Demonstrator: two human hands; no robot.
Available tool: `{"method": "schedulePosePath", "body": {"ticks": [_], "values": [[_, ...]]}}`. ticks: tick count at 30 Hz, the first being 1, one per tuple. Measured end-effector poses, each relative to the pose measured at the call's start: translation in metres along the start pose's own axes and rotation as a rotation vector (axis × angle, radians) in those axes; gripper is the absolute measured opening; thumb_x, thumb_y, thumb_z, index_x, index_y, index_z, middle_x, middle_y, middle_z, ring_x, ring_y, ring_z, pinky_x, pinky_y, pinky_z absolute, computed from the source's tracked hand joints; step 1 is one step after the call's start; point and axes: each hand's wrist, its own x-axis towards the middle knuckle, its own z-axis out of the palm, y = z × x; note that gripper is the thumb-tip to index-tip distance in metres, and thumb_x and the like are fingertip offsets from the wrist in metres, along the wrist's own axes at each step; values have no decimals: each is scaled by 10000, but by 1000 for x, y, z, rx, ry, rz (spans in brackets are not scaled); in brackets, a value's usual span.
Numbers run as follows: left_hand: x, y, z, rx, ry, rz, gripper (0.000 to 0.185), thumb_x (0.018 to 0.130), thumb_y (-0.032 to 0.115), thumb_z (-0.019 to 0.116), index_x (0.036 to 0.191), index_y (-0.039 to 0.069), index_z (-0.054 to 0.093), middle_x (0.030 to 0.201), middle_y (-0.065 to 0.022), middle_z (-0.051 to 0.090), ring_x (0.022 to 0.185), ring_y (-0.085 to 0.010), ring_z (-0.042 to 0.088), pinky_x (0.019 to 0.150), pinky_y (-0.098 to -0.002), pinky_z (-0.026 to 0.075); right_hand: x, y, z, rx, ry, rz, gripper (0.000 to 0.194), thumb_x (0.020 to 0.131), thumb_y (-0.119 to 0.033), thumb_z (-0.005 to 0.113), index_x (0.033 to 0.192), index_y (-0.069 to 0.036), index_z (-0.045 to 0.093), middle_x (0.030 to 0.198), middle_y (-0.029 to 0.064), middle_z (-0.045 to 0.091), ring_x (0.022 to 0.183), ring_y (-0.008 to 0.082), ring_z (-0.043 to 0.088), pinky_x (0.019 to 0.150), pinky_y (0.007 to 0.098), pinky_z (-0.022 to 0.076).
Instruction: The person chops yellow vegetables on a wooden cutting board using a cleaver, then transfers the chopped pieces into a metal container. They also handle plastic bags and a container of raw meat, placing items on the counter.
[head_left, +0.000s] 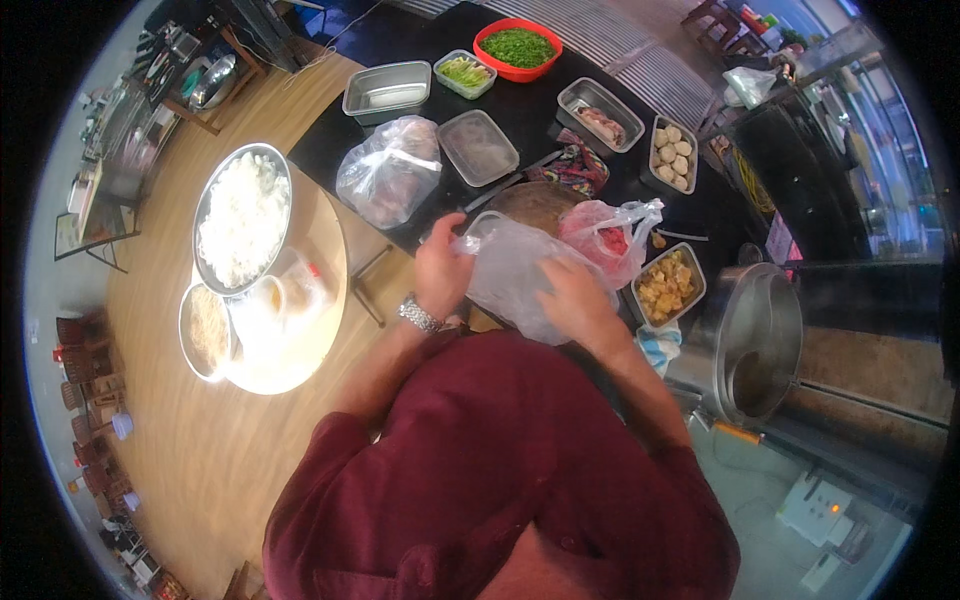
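A clear plastic bag (506, 277) is spread in front of me, over the near side of a round wooden chopping board (536, 199). My left hand (442, 266) pinches its gathered left edge between thumb and fingers. My right hand (577, 300) lies against the bag's right part; its fingers are blurred, so their grip is unclear. Just beyond that hand sits a tied plastic bag of red meat (604, 236). Behind the board are a patterned cloth (574, 165) and a knife blade (495, 191), partly covered.
The black table holds a bagged lump (390, 172), a lidded container (478, 148), a metal tray (386, 90), chopped greens (517, 46), meat (604, 124), meatballs (673, 157) and yellowish chunks (666, 289). Right stands a large metal pot (757, 345); left, a stool with noodles (244, 217).
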Motion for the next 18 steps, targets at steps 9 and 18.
{"method": "schedulePosePath", "body": {"ticks": [9, 18], "values": [[-6, 35, -20, 368, 92, 505, 746, 754, 142, 779, 1413, 59, 439, 1096, -177, 605, 986, -395, 591, 902, -467, 489, 23, 25, 67, -407, -115, 134, 778, 785, -184, 691, 1493, -79, 387, 1499, 292, 360, 1377, 507, 351, 1097, 678, 264], [24, 14, 31, 177, -338, 956, 485, 829, 148, 714, 1285, 48, 581, 1279, -143, 602, 1232, -360, 533, 1059, -482, 406, 25, 46, 76, -173, -131, 21, 644, 831, -179, 673, 1422, -40, 459, 1474, 292, 402, 1373, 451, 385, 1143, 524, 299]]}}
